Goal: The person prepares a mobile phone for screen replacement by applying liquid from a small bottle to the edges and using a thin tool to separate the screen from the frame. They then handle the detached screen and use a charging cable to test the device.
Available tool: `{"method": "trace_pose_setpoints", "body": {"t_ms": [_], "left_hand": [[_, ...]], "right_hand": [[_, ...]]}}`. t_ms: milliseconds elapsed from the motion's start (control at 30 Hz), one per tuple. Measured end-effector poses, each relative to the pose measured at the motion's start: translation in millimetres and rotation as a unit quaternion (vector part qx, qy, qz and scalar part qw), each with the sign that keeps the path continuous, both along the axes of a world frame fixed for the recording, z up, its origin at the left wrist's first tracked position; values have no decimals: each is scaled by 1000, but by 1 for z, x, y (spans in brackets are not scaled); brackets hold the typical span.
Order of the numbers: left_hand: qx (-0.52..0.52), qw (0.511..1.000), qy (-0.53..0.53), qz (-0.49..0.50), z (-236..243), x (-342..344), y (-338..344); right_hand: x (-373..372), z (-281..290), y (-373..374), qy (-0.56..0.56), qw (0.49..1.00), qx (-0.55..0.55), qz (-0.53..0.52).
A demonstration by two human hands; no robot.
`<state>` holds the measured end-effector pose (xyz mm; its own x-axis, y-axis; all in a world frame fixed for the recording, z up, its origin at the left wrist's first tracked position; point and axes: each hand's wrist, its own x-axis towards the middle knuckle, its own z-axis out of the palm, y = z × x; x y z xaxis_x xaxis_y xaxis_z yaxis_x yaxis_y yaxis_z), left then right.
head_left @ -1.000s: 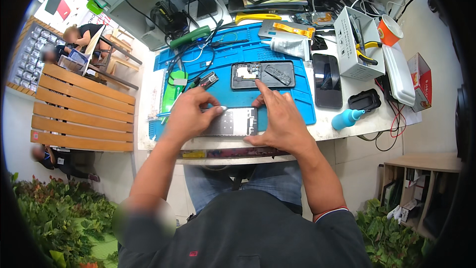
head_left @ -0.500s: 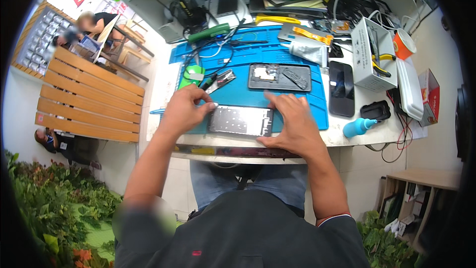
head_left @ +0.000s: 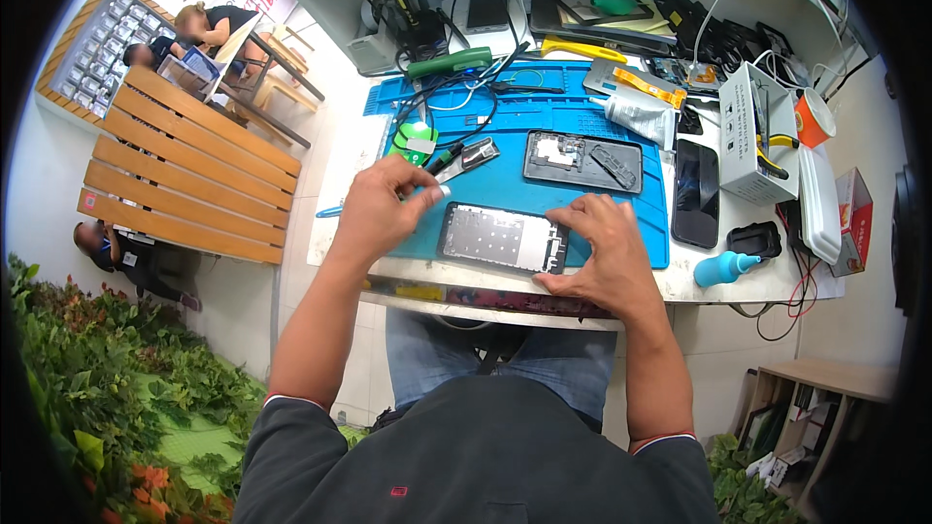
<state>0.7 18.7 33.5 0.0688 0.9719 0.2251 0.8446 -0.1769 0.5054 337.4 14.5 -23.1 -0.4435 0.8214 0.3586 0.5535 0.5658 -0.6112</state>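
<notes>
On the blue work mat (head_left: pixel 456 170) near the desk's front edge lies a phone frame (head_left: pixel 500 238), its silvery inner side facing up. My right hand (head_left: pixel 607 252) is closed on the frame's right end, index finger at the far edge and thumb at the near edge. Just off the frame's far left corner, my left hand (head_left: pixel 386 209) pinches a small white piece (head_left: pixel 445 191), too small to name. Beyond the frame rests an opened phone body (head_left: pixel 582 162) with its inner parts showing. A black-and-green pen-like tool (head_left: pixel 444 157) lies past my left fingers.
Right of the mat are a dark phone (head_left: pixel 696 194), a light-blue bottle (head_left: pixel 726 269), a black tray (head_left: pixel 755 240) and a white box (head_left: pixel 757 136) with pliers. Farther back lie a white tube (head_left: pixel 636 118), a yellow cutter (head_left: pixel 582 47) and cables around a green-handled tool (head_left: pixel 449 62).
The whole view has shifted, moving the desk rightward in the picture. My right fingers have closed in on the frame's right end. My left fingertips have lifted slightly off its left corner.
</notes>
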Motion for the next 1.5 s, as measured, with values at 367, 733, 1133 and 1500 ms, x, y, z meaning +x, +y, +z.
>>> {"method": "trace_pose_setpoints", "body": {"t_ms": [367, 733, 1133, 1500], "left_hand": [[50, 998, 40, -23, -11, -1, 7], [-69, 994, -78, -14, -17, -9, -21], [15, 998, -43, -35, -15, -5, -34], [121, 992, -5, -45, -19, -6, 3]], "right_hand": [[-1, 0, 1, -2, 1000, 14, -2], [-2, 3, -1, -17, 1000, 4, -10], [-1, 1, 0, -8, 1000, 3, -8], [-2, 2, 0, -7, 1000, 8, -6]]}}
